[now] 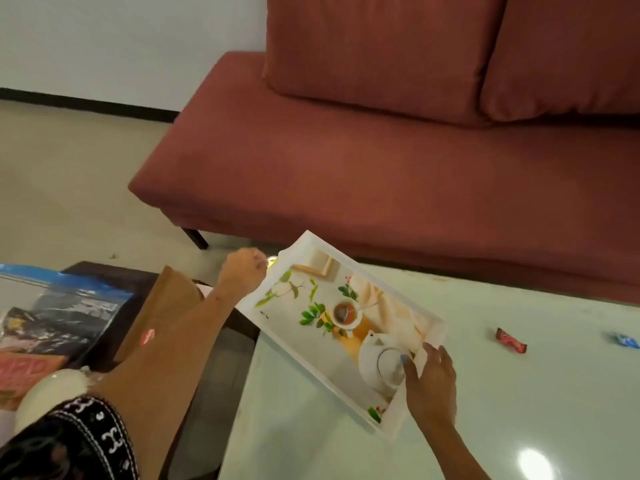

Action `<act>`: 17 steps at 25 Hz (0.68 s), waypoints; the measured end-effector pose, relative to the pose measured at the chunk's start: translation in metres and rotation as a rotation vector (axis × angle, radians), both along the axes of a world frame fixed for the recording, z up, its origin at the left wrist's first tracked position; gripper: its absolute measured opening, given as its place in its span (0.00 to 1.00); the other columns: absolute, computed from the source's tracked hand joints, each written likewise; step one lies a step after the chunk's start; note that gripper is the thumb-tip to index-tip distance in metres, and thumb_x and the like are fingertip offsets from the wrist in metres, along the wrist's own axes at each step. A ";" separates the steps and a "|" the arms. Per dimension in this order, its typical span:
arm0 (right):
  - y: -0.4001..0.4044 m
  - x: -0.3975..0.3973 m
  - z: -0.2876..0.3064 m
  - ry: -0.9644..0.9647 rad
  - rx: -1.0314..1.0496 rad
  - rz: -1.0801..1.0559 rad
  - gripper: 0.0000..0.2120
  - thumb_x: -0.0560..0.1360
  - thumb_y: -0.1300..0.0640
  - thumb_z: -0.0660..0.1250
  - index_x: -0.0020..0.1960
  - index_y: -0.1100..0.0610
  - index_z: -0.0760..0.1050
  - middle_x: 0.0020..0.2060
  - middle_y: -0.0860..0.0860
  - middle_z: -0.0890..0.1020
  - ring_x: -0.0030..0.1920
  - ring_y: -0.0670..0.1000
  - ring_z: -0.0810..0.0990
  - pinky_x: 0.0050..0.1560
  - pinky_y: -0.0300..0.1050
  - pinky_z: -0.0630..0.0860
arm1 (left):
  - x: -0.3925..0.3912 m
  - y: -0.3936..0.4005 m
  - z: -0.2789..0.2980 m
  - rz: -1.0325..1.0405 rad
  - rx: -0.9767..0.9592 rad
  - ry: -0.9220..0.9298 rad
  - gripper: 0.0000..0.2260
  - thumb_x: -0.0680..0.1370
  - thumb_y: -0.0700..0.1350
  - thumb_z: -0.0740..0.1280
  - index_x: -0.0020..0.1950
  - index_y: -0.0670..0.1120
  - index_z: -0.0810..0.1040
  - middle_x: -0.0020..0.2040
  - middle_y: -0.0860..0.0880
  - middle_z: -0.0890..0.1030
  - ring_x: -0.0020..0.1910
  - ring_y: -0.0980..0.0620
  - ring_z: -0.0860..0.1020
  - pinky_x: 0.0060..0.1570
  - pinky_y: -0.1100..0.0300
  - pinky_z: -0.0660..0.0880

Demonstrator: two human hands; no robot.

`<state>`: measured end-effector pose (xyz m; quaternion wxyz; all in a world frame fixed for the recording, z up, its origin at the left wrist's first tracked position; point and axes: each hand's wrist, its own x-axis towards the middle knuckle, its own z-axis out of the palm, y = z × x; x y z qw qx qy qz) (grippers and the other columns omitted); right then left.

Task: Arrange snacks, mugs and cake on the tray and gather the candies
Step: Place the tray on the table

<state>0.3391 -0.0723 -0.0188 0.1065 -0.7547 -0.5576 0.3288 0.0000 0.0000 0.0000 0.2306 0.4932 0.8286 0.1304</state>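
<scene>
A white tray [277,311] printed with a teapot, a cup and green leaves hangs tilted over the left end of the pale glass table [485,375]. My left hand [242,271] grips the tray's far left end. My right hand [431,386] holds its near right end, thumb over the rim. Nothing lies in the tray. A red-wrapped candy [512,340] and a blue-wrapped candy [627,340] lie on the table to the right of the tray.
A dark red sofa [381,150] stands just behind the table. To the left, a brown paper bag [162,306], a blue plastic bag [69,306] of packets and a white rounded object [48,396] sit on a lower dark surface.
</scene>
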 end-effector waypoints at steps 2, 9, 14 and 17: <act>0.002 0.003 -0.020 0.057 0.031 -0.139 0.24 0.77 0.54 0.62 0.71 0.61 0.63 0.71 0.60 0.64 0.69 0.62 0.65 0.65 0.58 0.68 | 0.000 0.017 -0.018 0.053 0.005 -0.014 0.12 0.77 0.39 0.58 0.55 0.37 0.77 0.57 0.39 0.80 0.57 0.39 0.76 0.57 0.47 0.72; -0.005 0.026 -0.060 0.242 0.046 -0.465 0.17 0.77 0.58 0.63 0.66 0.58 0.69 0.60 0.59 0.75 0.55 0.58 0.77 0.55 0.51 0.73 | -0.008 0.055 -0.076 0.148 -0.129 -0.074 0.20 0.79 0.40 0.57 0.71 0.37 0.64 0.71 0.37 0.68 0.68 0.38 0.67 0.66 0.49 0.67; 0.001 0.041 -0.069 0.473 -0.091 -0.584 0.17 0.75 0.62 0.67 0.64 0.57 0.74 0.55 0.58 0.80 0.54 0.59 0.79 0.55 0.56 0.78 | -0.008 0.052 -0.084 0.362 -0.023 -0.222 0.15 0.77 0.36 0.62 0.63 0.37 0.74 0.63 0.37 0.76 0.62 0.38 0.74 0.63 0.49 0.72; 0.013 0.058 -0.062 0.473 -0.090 -0.580 0.18 0.75 0.62 0.67 0.64 0.57 0.74 0.54 0.57 0.80 0.53 0.58 0.79 0.56 0.57 0.78 | -0.010 0.034 -0.074 0.414 -0.035 -0.409 0.13 0.75 0.33 0.64 0.59 0.35 0.75 0.62 0.35 0.76 0.57 0.40 0.76 0.59 0.49 0.72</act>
